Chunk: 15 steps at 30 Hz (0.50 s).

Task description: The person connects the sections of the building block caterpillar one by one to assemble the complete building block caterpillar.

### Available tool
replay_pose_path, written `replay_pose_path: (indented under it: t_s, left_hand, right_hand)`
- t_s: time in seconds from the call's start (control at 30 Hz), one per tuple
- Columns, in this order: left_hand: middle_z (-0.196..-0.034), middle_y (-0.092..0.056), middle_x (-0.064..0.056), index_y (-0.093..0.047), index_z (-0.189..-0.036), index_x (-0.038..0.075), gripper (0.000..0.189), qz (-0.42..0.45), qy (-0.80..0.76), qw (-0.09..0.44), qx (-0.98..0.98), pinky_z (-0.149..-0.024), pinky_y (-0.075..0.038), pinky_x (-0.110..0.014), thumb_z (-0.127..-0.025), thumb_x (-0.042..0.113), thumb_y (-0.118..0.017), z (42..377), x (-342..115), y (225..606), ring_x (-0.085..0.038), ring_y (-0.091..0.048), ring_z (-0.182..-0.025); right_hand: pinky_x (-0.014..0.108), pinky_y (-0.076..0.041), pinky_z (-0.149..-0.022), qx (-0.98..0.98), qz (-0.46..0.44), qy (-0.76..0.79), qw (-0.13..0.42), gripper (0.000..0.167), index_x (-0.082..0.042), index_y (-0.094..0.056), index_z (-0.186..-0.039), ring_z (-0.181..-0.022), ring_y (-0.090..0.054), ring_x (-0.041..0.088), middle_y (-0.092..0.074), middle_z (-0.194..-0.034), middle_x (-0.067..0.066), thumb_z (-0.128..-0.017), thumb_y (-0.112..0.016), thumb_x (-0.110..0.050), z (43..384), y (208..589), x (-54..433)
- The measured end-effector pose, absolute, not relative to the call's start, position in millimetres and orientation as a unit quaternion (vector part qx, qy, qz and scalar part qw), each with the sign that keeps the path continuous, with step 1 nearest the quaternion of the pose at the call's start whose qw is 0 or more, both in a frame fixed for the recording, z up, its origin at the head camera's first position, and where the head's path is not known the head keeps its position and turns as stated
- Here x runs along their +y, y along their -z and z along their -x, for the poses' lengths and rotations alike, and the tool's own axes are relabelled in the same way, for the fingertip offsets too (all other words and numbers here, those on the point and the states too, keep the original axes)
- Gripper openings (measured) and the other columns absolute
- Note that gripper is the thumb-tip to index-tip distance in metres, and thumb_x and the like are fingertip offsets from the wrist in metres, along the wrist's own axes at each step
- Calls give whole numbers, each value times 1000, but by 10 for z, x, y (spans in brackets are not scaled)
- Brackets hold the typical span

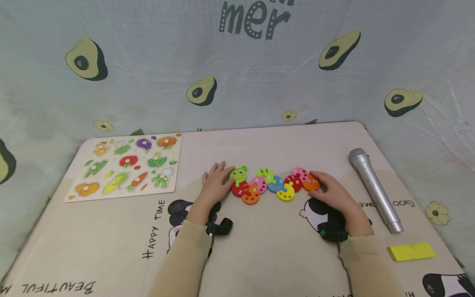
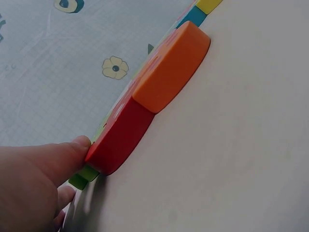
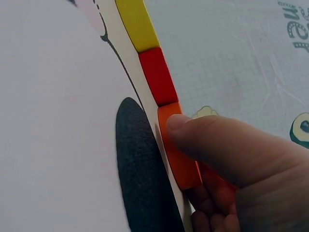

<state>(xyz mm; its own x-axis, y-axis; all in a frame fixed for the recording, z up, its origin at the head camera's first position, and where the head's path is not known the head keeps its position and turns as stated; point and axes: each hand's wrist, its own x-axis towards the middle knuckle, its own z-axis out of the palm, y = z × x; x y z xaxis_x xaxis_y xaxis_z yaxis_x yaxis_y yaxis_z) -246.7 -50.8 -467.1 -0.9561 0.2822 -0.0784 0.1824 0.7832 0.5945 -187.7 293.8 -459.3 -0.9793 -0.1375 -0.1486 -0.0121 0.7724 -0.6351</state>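
A wooden number caterpillar puzzle lies flat on the table, its coloured round pieces linked in a zigzag row. At its left end is the green head piece with a face, joined to the red piece 2. My left hand rests beside that end, fingers spread, the thumb touching the edge where the green and red pieces meet. At the other end, my right hand pinches the orange piece 10, its thumb against the near side; the other fingers are partly hidden behind it.
A vegetable peg board lies at the back left. On the right are a silver microphone and a yellow block. An avocado-print cloth hangs behind the printed tabletop.
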Motion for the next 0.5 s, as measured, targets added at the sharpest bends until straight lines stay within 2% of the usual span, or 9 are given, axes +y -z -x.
replay_pose_path:
  t_s: [0.37, 0.5]
  left_hand:
    - [-149, -26, -10, -45, -135, 19, 47, -113, -315, 87, 938, -107, -2, -60, -90, 32, -52, 2449, -494, 4701, -31, -12, -139]
    - [-148, -29, -6, -45, -135, 22, 46, -98, -336, 85, 933, -106, 0, -63, -90, 32, -51, 2446, -423, 4645, -30, -18, -138]
  right_hand:
    - [55, -31, -101, 938, 41, 337, 78, 68, -1, -34, -138, -129, -27, 42, -33, -140, 24, -82, -64, -24, 1863, 4654, 2896]
    - [58, -33, -98, 949, 47, 307, 56, 63, -1, -35, -137, -128, -26, 43, -34, -140, 24, -83, -62, -21, 1897, 4675, 2786]
